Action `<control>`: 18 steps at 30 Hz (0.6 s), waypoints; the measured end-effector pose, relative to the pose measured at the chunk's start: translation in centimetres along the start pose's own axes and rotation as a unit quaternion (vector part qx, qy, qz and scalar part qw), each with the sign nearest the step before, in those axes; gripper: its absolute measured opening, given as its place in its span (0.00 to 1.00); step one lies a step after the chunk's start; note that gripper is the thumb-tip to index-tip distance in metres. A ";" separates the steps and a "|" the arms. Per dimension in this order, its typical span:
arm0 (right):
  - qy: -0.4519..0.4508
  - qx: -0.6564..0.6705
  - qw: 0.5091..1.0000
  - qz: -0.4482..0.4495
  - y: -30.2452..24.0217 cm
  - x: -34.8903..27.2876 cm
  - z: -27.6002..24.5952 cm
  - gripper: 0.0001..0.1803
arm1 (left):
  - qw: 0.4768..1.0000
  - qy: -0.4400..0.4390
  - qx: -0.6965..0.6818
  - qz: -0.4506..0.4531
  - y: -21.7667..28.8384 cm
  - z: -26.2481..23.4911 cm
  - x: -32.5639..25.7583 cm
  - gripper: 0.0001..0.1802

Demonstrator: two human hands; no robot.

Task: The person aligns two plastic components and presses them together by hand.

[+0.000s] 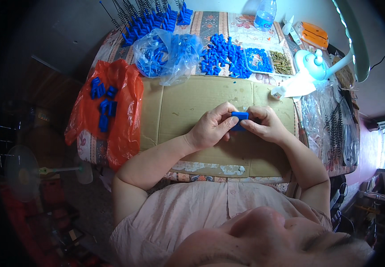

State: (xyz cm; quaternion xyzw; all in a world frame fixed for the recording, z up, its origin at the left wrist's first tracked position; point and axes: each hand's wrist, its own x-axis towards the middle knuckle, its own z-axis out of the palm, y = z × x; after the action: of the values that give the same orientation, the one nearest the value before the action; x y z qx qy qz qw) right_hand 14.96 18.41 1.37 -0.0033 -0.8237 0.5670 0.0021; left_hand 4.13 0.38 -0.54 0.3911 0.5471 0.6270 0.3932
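Observation:
A small blue plastic block point(239, 116) is held above the cardboard sheet point(192, 100), between the fingers of both hands. My left hand point(212, 127) pinches its left side, thumb on the near face. From the other side, my right hand point(266, 123) grips it with thumb and forefinger. Part of the block is hidden behind the thumbs. Similar blue pieces point(104, 109) lie on a red plastic bag point(127, 95) to the left.
Behind the cardboard are a clear bag of blue parts point(168, 53), a loose blue pile point(226, 57) and a tray of blue bits and brass-coloured pins point(281, 62). Blue pieces with black springs point(150, 24) stand far left. A lamp point(312, 64), bottle point(265, 15) and bagged springs point(334, 124) are right.

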 end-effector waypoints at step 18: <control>0.021 0.008 1.000 -0.015 0.2 0.1 0.2 0.15 | 1.000 -0.001 -0.004 0.000 0.0 0.0 0.0 0.04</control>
State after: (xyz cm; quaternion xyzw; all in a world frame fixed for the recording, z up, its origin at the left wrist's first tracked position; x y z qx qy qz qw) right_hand 14.91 18.25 1.13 -0.0031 -0.8187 0.5735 0.0281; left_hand 4.15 0.43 -0.52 0.3902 0.5440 0.6289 0.3953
